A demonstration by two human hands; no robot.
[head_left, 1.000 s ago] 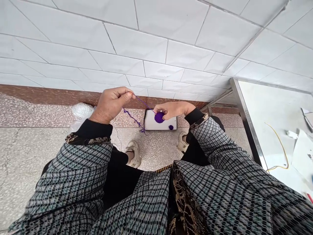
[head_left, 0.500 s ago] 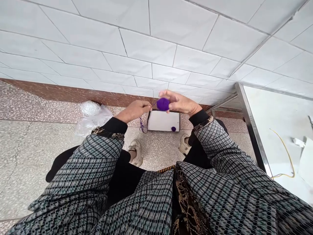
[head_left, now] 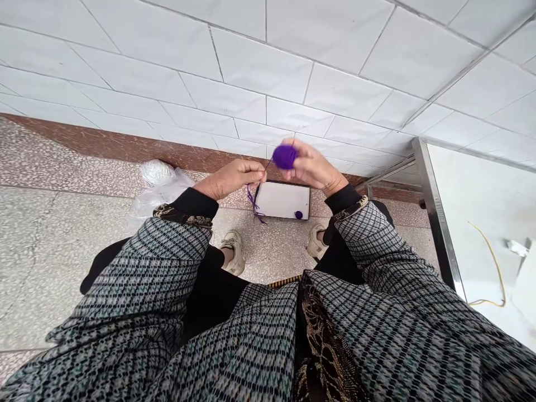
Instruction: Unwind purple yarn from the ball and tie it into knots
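Observation:
A purple ball of yarn [head_left: 285, 157] is gripped in the fingers of my right hand [head_left: 312, 166], above the box. From it a thin strand [head_left: 268, 163] runs down to my left hand [head_left: 237, 177], which pinches it between thumb and fingers. Below the left hand a loose purple tangle of yarn [head_left: 253, 205] hangs by the left edge of a shallow white box [head_left: 278, 200] with a dark rim. Inside the box, near its front right corner, lies a small dark purple ball [head_left: 298, 215].
White yarn [head_left: 157, 172] and a clear plastic bag [head_left: 161, 195] lie on the speckled floor to the left. A white table [head_left: 473, 223] with a metal frame stands at the right, bearing a yellow cord [head_left: 494, 262]. The tiled wall [head_left: 234, 100] rises ahead, close beyond my hands.
My right hand has turned with the yarn ball and lifted it slightly. The loose yarn under my left hand has swung right, against the box's edge. The camera view has tilted a little.

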